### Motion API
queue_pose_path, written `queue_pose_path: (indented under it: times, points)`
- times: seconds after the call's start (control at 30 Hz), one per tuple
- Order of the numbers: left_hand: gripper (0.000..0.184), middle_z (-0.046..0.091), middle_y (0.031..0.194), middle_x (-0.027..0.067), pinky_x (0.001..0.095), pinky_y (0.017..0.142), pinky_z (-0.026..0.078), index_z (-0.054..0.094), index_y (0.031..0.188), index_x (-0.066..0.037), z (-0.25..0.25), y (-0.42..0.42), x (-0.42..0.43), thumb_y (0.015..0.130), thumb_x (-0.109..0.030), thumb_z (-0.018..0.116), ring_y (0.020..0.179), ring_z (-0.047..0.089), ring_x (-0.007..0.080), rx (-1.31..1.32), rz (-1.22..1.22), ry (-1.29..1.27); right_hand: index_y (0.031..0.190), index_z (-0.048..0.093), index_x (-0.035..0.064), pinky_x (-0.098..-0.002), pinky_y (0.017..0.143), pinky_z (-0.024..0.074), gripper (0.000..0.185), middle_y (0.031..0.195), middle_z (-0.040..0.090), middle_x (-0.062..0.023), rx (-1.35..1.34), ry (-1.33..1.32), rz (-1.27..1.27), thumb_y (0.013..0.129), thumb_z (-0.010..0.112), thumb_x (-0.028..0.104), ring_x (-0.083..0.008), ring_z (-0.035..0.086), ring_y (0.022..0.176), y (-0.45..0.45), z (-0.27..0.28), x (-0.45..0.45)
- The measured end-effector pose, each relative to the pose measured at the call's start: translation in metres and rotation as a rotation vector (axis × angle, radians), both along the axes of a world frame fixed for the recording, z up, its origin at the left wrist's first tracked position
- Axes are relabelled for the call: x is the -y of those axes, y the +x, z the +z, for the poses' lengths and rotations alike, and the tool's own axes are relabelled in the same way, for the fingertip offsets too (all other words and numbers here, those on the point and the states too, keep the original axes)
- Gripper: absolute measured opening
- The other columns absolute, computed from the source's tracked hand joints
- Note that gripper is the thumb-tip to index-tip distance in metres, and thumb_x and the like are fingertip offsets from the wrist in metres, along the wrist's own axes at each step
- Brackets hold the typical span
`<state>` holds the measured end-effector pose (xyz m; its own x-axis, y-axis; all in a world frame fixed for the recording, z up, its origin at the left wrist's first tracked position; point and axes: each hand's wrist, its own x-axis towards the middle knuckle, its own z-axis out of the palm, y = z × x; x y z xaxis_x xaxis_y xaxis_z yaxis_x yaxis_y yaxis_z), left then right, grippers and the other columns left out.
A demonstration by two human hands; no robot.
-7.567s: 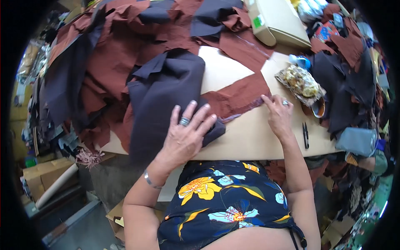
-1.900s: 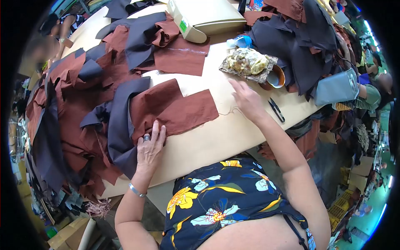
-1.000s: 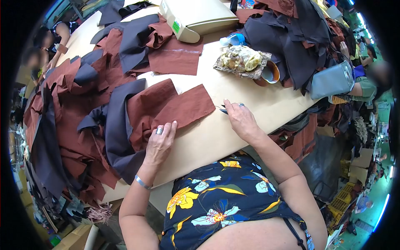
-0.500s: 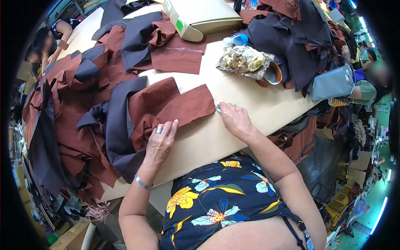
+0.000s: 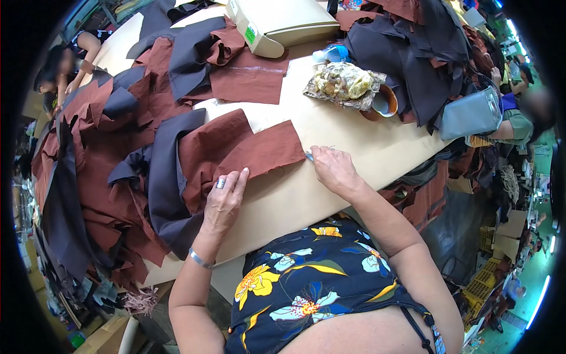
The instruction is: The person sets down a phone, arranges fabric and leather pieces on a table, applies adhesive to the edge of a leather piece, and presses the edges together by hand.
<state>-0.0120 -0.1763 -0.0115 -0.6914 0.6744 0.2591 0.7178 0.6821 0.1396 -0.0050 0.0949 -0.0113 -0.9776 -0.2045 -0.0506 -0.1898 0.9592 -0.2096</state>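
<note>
A reddish-brown cloth piece (image 5: 259, 150) lies over dark fabric (image 5: 168, 183) on the pale table (image 5: 348, 153). My left hand (image 5: 227, 200) rests at the cloth's lower edge, its fingers close together on the fabric. At the cloth's right corner, my right hand (image 5: 335, 168) is closed around small dark snips (image 5: 309, 156). Only the tips of the snips show, beside the corner; most of the tool is hidden in my fingers.
A cardboard box (image 5: 289, 23) stands at the back. Right of centre are a crumpled packet (image 5: 345, 85), a blue-capped bottle (image 5: 333, 54) and a brown bowl (image 5: 384, 103). Fabric heaps lie left (image 5: 106, 159) and right (image 5: 407, 65). Other people are at both sides.
The snips lay on the table at first; my right hand took hold of them and moved left to the cloth corner. The cloth turned and my left hand shifted to its lower edge.
</note>
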Motion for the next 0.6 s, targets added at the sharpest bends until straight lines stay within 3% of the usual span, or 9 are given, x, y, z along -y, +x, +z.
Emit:
queue_pose_path:
  times: [0.6]
  points:
    - [0.044, 0.053, 0.098, 0.0142, 0.0340, 0.077, 0.048, 0.051, 0.120, 0.001, 0.000, -0.001, -0.001, 0.075, -0.002, 0.050, 0.085, 0.055, 0.0266, 0.029, 0.034, 0.043, 0.082, 0.057, -0.0011, -0.0407, 0.063, 0.0529, 0.011, 0.077, 0.063, -0.0172, -0.007, 0.013, 0.043, 0.077, 0.050, 0.005, -0.0309, 0.065, 0.074, 0.005, 0.006, 0.002]
